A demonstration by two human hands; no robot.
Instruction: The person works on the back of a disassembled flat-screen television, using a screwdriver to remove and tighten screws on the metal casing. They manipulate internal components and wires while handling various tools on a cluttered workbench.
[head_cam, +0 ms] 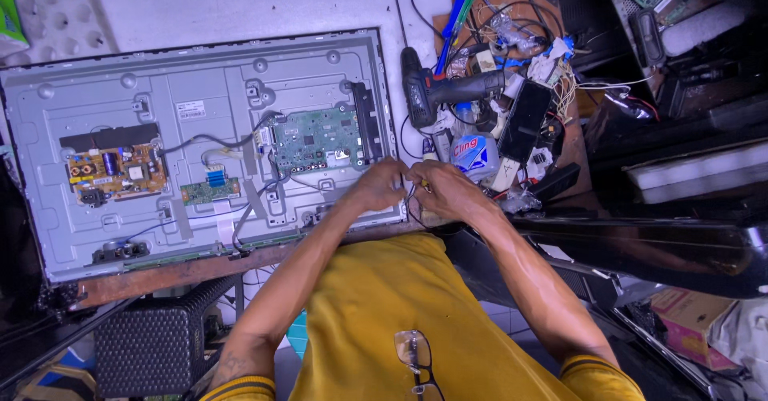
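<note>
Wire (pixel 411 201), thin & dark, pinched between both hands at bench edge, just right of TV back panel (pixel 120 241). Left hand (pixel 376 185) closed on it, right hand (pixel 448 193) too, w/ small yellowish bit at fingertips. Looks like mid wire prep; next calls for steady fine grip.

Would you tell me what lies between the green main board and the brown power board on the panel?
In the head view, a small green board with a blue connector lies between main board and power board.
</note>
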